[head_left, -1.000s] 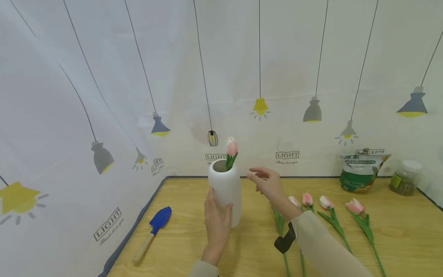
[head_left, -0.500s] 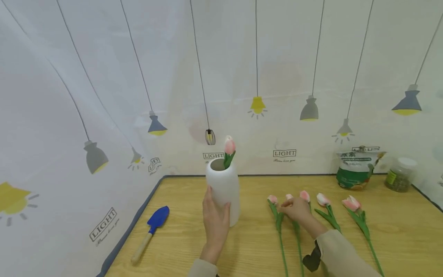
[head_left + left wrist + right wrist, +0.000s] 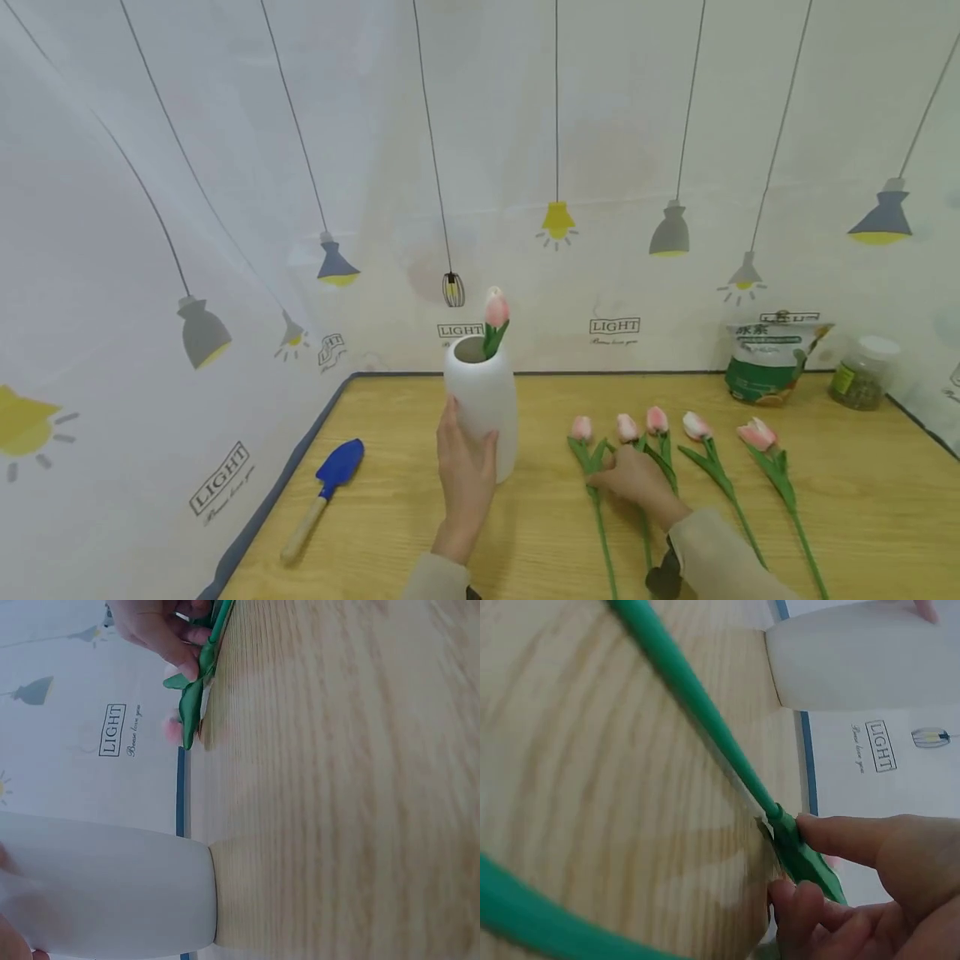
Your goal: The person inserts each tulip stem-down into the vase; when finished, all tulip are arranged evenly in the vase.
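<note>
A white vase (image 3: 487, 400) stands upright on the wooden table. One pink tulip (image 3: 497, 308) leans at the right of its mouth, stem hidden inside. My left hand (image 3: 465, 479) grips the vase's lower body, with thumb and fingers curved round its sides. To the right, my right hand (image 3: 637, 481) pinches the leftmost lying tulip (image 3: 582, 429) where its leaves meet the stem. In the right wrist view the thumb presses on the green leaf base (image 3: 784, 829), with the other fingers curled below, close over the table. The left wrist view also shows these leaves (image 3: 191, 712) beneath the fingertips.
Several more pink-white tulips (image 3: 696, 427) lie in a row to the right. A blue trowel (image 3: 339, 467) with a wooden handle lies at left. At the back right stand a green-and-white pouch (image 3: 768, 375) and a lidded jar (image 3: 862, 379). A lamp-print sheet (image 3: 615, 167) hangs behind.
My right hand has moved from beside the vase down to the right, onto the leftmost lying tulip, and now pinches it. The left hand keeps its grip on the vase.
</note>
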`<state>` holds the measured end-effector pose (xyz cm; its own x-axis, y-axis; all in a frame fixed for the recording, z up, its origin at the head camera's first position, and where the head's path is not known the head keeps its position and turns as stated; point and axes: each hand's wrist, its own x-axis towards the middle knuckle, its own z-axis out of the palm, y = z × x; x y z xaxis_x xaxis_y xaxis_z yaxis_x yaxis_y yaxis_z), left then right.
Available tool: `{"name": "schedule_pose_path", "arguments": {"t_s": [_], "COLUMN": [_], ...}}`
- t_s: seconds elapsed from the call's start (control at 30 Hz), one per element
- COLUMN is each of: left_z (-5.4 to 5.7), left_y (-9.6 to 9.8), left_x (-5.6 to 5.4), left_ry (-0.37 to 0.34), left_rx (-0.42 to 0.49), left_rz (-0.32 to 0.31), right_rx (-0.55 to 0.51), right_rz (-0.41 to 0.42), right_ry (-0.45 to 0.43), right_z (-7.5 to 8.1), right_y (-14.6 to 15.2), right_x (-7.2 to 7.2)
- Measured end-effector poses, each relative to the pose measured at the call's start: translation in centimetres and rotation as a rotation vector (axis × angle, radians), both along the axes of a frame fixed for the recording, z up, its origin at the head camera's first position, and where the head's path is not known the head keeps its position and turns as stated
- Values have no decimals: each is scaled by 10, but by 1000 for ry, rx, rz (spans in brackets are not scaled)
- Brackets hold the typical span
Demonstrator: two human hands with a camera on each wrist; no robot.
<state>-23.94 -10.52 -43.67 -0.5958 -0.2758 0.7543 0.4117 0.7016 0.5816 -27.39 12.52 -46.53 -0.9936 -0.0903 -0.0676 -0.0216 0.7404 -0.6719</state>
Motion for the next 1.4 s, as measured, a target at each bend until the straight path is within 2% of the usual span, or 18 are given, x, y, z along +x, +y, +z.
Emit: {"name": "schedule_pose_path", "arguments": {"t_s": [0.1,0.27,0.47,0.63,0.73,0.83,0.93,1.07,1.23,1.4], "left_z": [1,-1,-4,-5,-6,-7,-7,-6,-5,-3], "left_y": [-1,-2,-1,1,1,1,0,-2,-3,-2], "left_x": [0,0,0,2,4,4,5,4,1,-1], "left_ry": [-6,-10,-30,-36,-30,-26,-24,-1,30,1], "left_rx": [4,-1,7,29,27,11,-7,-28,-31,-13], "left_rz": [2,7,8,-1,6,15,25,31,26,18], "right_rx": [-1,-93,-205,-345,-467,-586,-663,-739,-821,-932], "right_rz": [33,16,-6,23,-6,-61,-64,21,97,140], "right_ry": [6,4,-94,-132,-110,-61,-23,35,183,321], "right_z": [1,3,-2,-6,-2,8,27,63,118,178], "right_y": [-6,-14,-16,-14,-15,-18,-19,-20,-28,-34], "right_x": [5,10,11,9,6,2,-1,-4,-10,-12]}}
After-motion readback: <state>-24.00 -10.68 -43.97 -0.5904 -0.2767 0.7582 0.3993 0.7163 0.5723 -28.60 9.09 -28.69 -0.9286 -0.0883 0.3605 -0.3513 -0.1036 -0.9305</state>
